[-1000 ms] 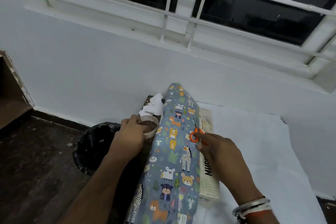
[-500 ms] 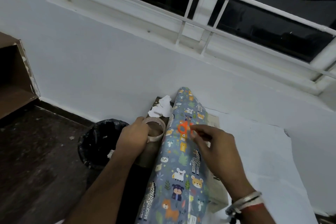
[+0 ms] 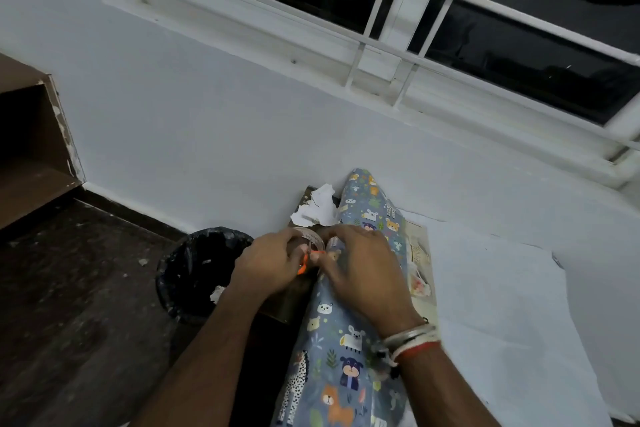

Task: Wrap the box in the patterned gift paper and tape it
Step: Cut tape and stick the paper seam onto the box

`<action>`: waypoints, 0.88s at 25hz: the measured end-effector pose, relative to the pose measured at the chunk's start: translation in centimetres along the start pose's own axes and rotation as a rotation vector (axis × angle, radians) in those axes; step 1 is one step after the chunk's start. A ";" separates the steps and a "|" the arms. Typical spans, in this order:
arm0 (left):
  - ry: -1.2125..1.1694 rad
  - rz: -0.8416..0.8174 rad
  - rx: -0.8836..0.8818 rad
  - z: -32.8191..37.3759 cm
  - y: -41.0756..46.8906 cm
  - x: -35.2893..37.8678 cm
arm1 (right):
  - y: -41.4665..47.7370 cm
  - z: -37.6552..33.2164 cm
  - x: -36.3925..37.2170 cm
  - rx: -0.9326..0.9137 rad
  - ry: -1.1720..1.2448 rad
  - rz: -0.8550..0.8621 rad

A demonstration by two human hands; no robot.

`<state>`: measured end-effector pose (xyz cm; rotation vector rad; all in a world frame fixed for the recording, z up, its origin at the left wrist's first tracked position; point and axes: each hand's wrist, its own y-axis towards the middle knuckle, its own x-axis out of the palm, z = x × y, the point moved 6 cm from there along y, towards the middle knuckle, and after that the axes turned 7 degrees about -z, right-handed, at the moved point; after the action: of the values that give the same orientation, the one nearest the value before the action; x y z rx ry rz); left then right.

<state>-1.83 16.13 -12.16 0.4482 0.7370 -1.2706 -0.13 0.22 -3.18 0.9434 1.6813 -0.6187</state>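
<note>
Blue gift paper (image 3: pixel 346 340), draped over the box (image 3: pixel 417 253), is best kept taut while a short strip is cut, the left hand (image 3: pixel 266 263) curled round the tape roll (image 3: pixel 313 239), the right hand (image 3: pixel 360 263) pinching orange scissors (image 3: pixel 304 263).

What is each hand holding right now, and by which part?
Left hand grips the tape roll round its rim. Right hand pinches the orange scissors at the handle; the exact hold is hidden.
</note>
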 end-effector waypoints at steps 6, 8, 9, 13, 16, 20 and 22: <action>0.117 0.032 -0.026 0.1 0.9 1.2 | -3.6 1.9 2.3 0.220 -0.014 -0.149; 0.129 0.046 -0.031 -0.1 1.0 1.3 | -3.7 2.3 2.1 0.247 -0.019 -0.148; 0.129 0.044 -0.028 -0.1 1.2 1.4 | -3.8 2.4 2.0 0.246 -0.026 -0.151; 0.063 0.007 -0.043 -0.1 0.9 1.5 | -5.1 3.1 0.2 0.108 0.191 -0.008; 0.072 0.196 -0.013 1.9 -0.9 0.4 | -9.3 8.0 -2.2 0.128 0.354 0.176; -0.031 0.285 0.274 8.4 -6.1 0.3 | -17.8 20.1 -3.7 0.435 0.281 0.377; 0.130 0.314 0.408 11.3 -8.6 1.8 | -21.1 26.4 -3.8 0.638 0.228 0.360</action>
<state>-7.06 5.08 -4.79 0.9489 0.4877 -1.0988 -2.91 -33.20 -8.68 1.7834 1.4661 -0.8408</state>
